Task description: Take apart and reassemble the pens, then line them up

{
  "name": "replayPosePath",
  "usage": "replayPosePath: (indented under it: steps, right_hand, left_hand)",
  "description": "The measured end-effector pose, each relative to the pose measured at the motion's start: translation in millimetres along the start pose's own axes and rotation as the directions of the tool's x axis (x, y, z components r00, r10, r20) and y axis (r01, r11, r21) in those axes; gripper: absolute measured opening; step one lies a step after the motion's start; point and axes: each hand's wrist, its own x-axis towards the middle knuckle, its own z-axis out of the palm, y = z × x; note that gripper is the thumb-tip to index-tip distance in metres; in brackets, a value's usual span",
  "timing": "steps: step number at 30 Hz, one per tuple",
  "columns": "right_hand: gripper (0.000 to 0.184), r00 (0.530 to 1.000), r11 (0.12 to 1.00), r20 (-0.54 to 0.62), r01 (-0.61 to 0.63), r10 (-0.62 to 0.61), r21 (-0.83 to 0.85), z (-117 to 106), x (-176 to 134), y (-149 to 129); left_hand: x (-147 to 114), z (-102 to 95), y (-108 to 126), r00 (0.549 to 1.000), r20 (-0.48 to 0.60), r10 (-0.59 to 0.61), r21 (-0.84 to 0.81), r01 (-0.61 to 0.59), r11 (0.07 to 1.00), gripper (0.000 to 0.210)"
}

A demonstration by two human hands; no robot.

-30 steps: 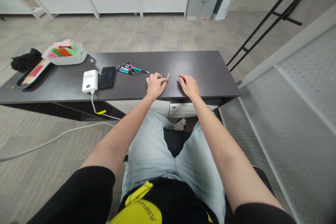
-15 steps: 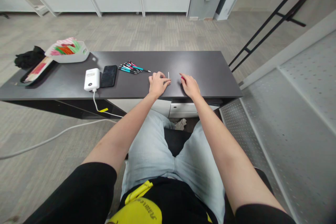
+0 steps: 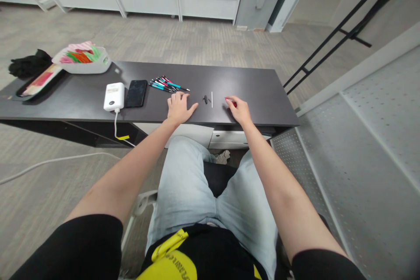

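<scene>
counter (image 3: 262, 92) is reaching well past the right hand (image 3: 240, 110) to its right edge, and open surface is spreading from a thin white rod (image 3: 211, 99) to the far edge. the rod is lying between the hands, its long axis running near to far, just beside small dark pieces (image 3: 205, 99). the left hand (image 3: 179, 108) is lying palm down, released, with fingers apart, near a pile of pens (image 3: 164, 84). the right hand is curling its fingers, grasping a red piece (image 3: 235, 104).

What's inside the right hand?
Parts of a red object show in the right hand. The hand covers the rest, so its full shape can't be told.
</scene>
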Motion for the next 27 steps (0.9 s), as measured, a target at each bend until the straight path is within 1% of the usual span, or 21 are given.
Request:
replayPosePath:
  steps: [4, 6, 9, 12, 15, 18, 21, 24, 27]
  right_hand:
    - [0.048, 0.998, 0.997, 0.058, -0.026, 0.03, -0.077, -7, 3, -8]
    - [0.044, 0.994, 0.994, 0.1, -0.035, 0.045, -0.101, -9, 8, -13]
    - [0.033, 0.987, 0.991, 0.158, -0.009, 0.03, -0.131, -12, 21, -21]
    - [0.018, 0.97, 0.963, 0.242, 0.065, 0.0, -0.262, -17, 40, -33]
    - [0.014, 0.949, 0.895, 0.314, 0.128, 0.014, -0.427, -22, 59, -51]
    - [0.012, 0.942, 0.832, 0.337, 0.183, 0.005, -0.524, -21, 75, -70]
    - [0.008, 0.93, 0.787, 0.366, 0.243, -0.023, -0.567, -15, 86, -84]
    - [0.006, 0.922, 0.769, 0.384, 0.28, -0.049, -0.574, -11, 93, -91]
    - [0.006, 0.929, 0.782, 0.364, 0.273, -0.064, -0.561, -17, 96, -91]
  left_hand:
    - [-1, 0.6, 2, 0.999, 0.052, -0.006, -0.004, 0.006, 1.0, 0.052]
    - [1, 2.8, 4, 0.998, 0.057, -0.011, -0.02, 0.013, 1.0, 0.052]
    - [3, 5.6, 4, 0.999, 0.046, -0.014, -0.043, 0.016, 0.999, 0.049]
    - [3, 6.7, 4, 0.999, 0.04, -0.018, -0.058, 0.02, 0.998, 0.047]
    - [3, 7.1, 4, 0.999, 0.043, -0.02, -0.058, 0.023, 0.998, 0.046]
    - [4, 7.6, 4, 0.999, 0.033, -0.012, -0.046, 0.014, 0.999, 0.047]
    - [4, 7.8, 4, 1.0, 0.023, -0.013, -0.041, 0.014, 0.999, 0.047]
    - [4, 8.0, 4, 1.0, 0.024, -0.017, -0.048, 0.018, 0.999, 0.045]
    - [4, 9.1, 4, 1.0, 0.021, -0.018, -0.058, 0.019, 0.998, 0.046]
